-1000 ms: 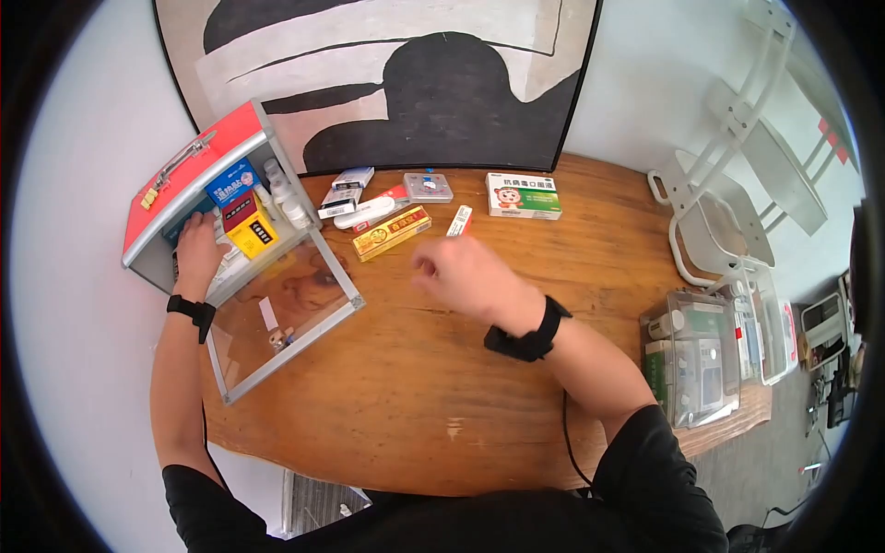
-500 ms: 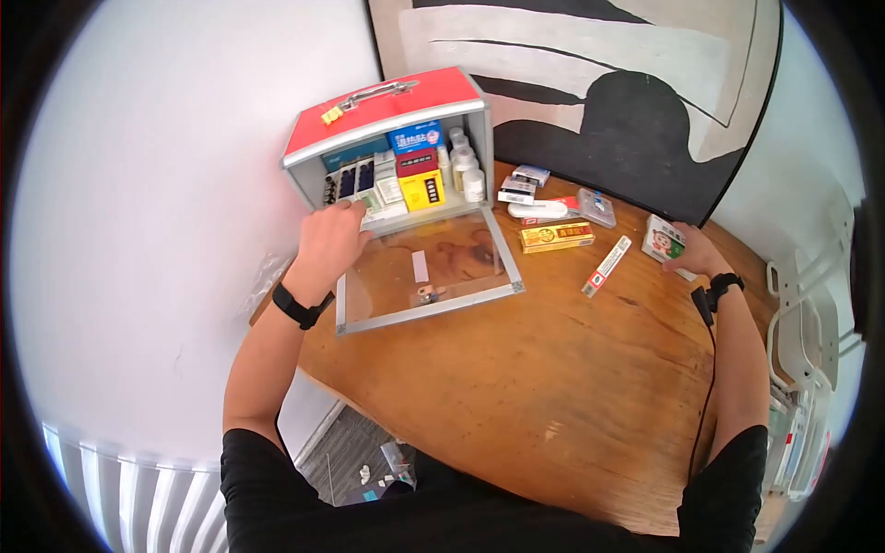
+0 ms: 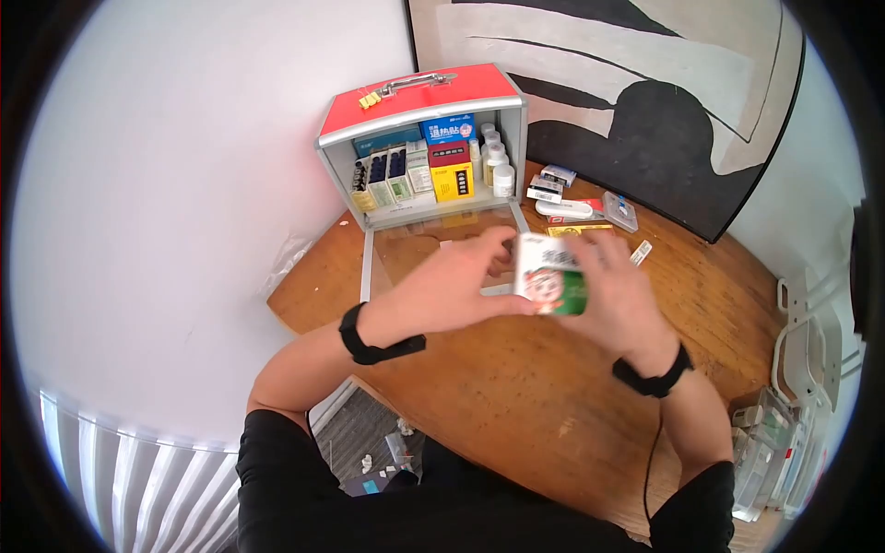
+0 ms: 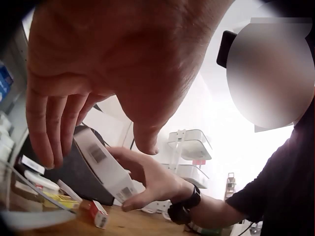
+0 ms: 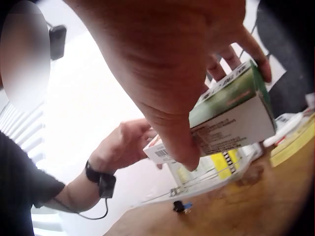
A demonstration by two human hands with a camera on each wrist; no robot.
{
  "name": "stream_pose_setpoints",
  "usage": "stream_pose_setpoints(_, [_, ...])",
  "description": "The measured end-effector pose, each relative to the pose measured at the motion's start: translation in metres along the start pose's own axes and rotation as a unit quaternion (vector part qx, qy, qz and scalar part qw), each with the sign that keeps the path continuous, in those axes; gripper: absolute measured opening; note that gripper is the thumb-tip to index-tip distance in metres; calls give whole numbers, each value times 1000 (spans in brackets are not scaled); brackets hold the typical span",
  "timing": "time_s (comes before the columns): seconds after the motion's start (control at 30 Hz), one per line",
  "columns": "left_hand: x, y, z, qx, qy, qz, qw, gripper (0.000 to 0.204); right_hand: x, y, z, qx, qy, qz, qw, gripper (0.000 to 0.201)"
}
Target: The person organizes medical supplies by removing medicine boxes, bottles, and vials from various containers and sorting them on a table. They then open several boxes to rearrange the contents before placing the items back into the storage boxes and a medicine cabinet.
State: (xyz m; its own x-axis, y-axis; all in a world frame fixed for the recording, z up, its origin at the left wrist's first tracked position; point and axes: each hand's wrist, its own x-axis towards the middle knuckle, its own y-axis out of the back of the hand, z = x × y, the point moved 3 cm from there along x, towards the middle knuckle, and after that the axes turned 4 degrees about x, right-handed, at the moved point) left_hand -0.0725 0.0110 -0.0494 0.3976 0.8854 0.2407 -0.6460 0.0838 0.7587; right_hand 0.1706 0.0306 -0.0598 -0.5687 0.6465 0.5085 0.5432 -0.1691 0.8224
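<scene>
A white and green medicine box (image 3: 546, 276) with a cartoon face is held up above the table, in front of the red-topped first-aid box (image 3: 479, 81). My right hand (image 3: 619, 293) grips its right part, thumb on one side and fingers on the other, as the right wrist view shows. At the other end is my left hand (image 3: 442, 284), fingers bent and spread from the thumb around the end of the carton. In the left wrist view that thumb stands apart from the carton. Behind the hands, the first-aid box's clear door (image 3: 367, 267) lies folded down on the table.
Packed in the first-aid box are a yellow and red carton (image 3: 452, 175), white bottles (image 3: 502, 180) and several other packs. Small boxes, a white thermometer-like device (image 3: 564, 209) and a clear case (image 3: 620, 212) lie by the framed picture (image 3: 645, 138). Clear bins (image 3: 761, 461) stand at right.
My right hand reached the medicine box at the table's right back, took hold of it and brought it to the middle. My left hand left the first-aid box and came to the carton.
</scene>
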Motion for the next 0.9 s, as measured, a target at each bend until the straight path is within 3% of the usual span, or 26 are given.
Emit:
stream_pose_setpoints(0.07, [-4, 0, 3, 11, 15, -4, 1000, 73, 0, -15, -21, -7, 18, 2, 1000, 93])
stream_pose_setpoints(0.17, [-15, 2, -30, -57, 67, -31, 996, 56, -6, -27, -33, -5, 44, -2, 999, 95])
stream_pose_setpoints(0.27, [-26, -3, -36, -50, 95, -54, 993, 57, -9, -35, -40, 5, 56, -25, 998, 94])
stream_pose_setpoints(0.3, [-29, -6, -33, -25, 58, -36, 997, 59, -9, -37, -41, 15, 54, -40, 998, 94])
stream_pose_setpoints(0.4, [-34, -5, -30, 22, 58, -44, 997, 61, -8, -39, -43, 2, 72, -51, 996, 96])
stream_pose_setpoints(0.47, [-35, 2, -37, -4, 61, -48, 997, 53, -8, -39, -46, -20, 94, -49, 994, 97])
stream_pose_setpoints(0.53, [-36, 8, -56, -63, 143, -73, 985, 43, -9, -36, -49, 7, 101, -52, 994, 99])
stream_pose_setpoints(0.57, [-36, 16, -65, -74, 131, -67, 986, 33, -10, -33, -50, 8, 101, -53, 993, 99])
stream_pose_setpoints(0.63, [-31, 43, -88, -73, 144, -20, 987, 28, -8, -26, -50, 51, 66, -26, 996, 99])
stream_pose_setpoints(0.7, [-26, 79, -104, 18, 177, 35, 983, 24, -11, -24, -47, 56, 51, -22, 997, 97])
stream_pose_setpoints(0.73, [-24, 87, -138, -85, 157, 88, 980, 31, -12, -23, -45, 60, 36, -19, 997, 96])
stream_pose_setpoints(0.83, [-13, 115, -166, -103, 167, 131, 972, 31, -14, -24, -43, 67, 28, -25, 997, 90])
stream_pose_setpoints(0.9, [-10, 124, -170, 80, 153, 171, 970, 29, -16, -28, -41, 71, 28, -27, 997, 87])
